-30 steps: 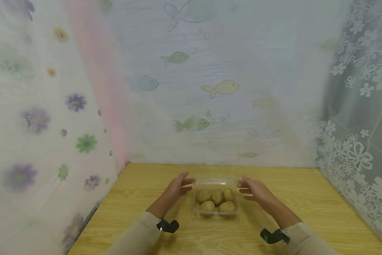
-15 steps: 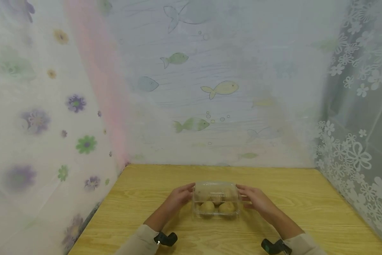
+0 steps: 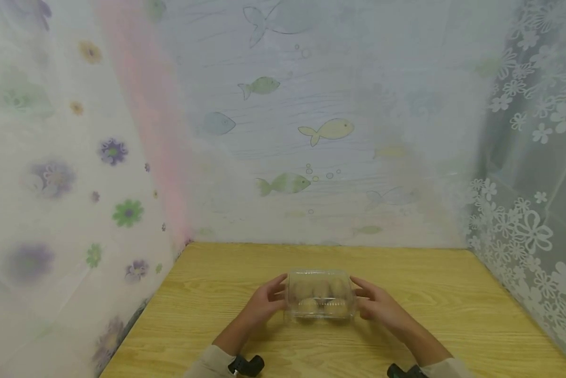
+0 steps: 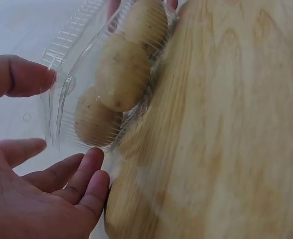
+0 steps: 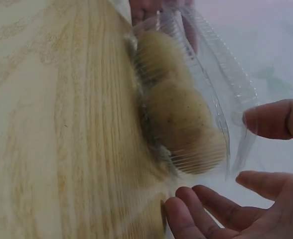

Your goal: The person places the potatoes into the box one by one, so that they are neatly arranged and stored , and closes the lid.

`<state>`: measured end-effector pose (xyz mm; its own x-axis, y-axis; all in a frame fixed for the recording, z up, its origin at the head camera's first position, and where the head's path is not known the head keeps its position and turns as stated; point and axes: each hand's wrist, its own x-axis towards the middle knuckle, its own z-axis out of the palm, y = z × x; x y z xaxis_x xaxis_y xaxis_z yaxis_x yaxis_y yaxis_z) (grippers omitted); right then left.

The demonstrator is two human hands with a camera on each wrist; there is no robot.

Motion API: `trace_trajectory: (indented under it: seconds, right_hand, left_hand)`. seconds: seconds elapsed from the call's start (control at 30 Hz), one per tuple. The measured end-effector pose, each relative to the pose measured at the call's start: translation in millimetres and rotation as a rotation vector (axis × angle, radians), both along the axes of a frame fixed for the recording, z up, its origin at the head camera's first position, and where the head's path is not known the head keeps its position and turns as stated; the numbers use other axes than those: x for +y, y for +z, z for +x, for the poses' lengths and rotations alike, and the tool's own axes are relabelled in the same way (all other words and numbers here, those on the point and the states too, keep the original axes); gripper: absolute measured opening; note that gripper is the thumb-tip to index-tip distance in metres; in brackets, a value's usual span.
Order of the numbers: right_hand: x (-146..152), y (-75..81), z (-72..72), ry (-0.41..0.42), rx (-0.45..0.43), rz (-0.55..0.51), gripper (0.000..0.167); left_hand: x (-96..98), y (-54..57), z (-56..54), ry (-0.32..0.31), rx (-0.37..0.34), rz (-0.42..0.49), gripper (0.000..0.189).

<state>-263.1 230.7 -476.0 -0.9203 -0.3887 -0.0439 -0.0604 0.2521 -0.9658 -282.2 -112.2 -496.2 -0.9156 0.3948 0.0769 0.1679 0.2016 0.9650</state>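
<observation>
A clear plastic clamshell box (image 3: 321, 316) holds several potatoes (image 4: 122, 74) on the table. Its hinged lid (image 3: 318, 276) lies low over them, with a narrow gap between lid edge and base rim in both wrist views. My left hand (image 3: 260, 306) is at the box's left side, thumb (image 4: 29, 78) touching the lid's corner, other fingers relaxed by the base. On the opposite side, my right hand (image 3: 381, 311) mirrors it: the thumb (image 5: 271, 119) meets the lid's edge while the loosely bent fingers (image 5: 221, 206) stay beside the base.
The wood-grain table (image 3: 217, 283) extends around the box. Patterned sheets stand along its sides: a fish-print one (image 3: 283, 131) at the back, a floral one (image 3: 51, 220) on the left, and a translucent flowered one (image 3: 528, 231) on the right.
The lid has swung from upright at the back of the box down over the potatoes toward me. Both hands have followed it, moving slightly closer to the box's sides.
</observation>
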Motion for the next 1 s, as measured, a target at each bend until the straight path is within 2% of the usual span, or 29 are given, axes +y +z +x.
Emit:
trace_trajectory:
  seconds: [0.17, 0.23, 0.33, 0.4, 0.5, 0.63, 1.0]
  right_hand:
    - [-2.0, -3.1, 3.2, -0.036, -0.032, -0.005, 0.075]
    - [-2.2, -3.8, 5.3, -0.045, -0.047, -0.001, 0.070]
    - [-2.4, -5.0, 6.4, -0.021, -0.064, 0.037, 0.044]
    - [-2.9, -5.6, 7.8, 0.010, -0.088, 0.058, 0.034]
    - [-4.0, -6.7, 9.2, 0.058, -0.123, 0.065, 0.037]
    - [-4.1, -6.6, 11.3, 0.076, -0.156, 0.040, 0.039]
    - [0.5, -9.1, 8.3, 0.141, -0.172, -0.024, 0.033]
  left_hand:
    - [1.1, 1.3, 6.6, 0.063, -0.030, -0.040, 0.074]
    - [1.8, 1.6, 7.2, 0.088, -0.054, -0.065, 0.062]
    - [2.5, 3.6, 9.5, 0.109, -0.113, -0.111, 0.035]
    - [3.4, 4.4, 11.4, 0.101, -0.155, -0.121, 0.027]
    - [4.9, 6.1, 14.2, 0.074, -0.205, -0.111, 0.029]
    - [6.9, 7.6, 15.7, 0.056, -0.244, -0.088, 0.029]
    - [5.8, 6.4, 14.9, 0.045, -0.254, -0.080, 0.027]
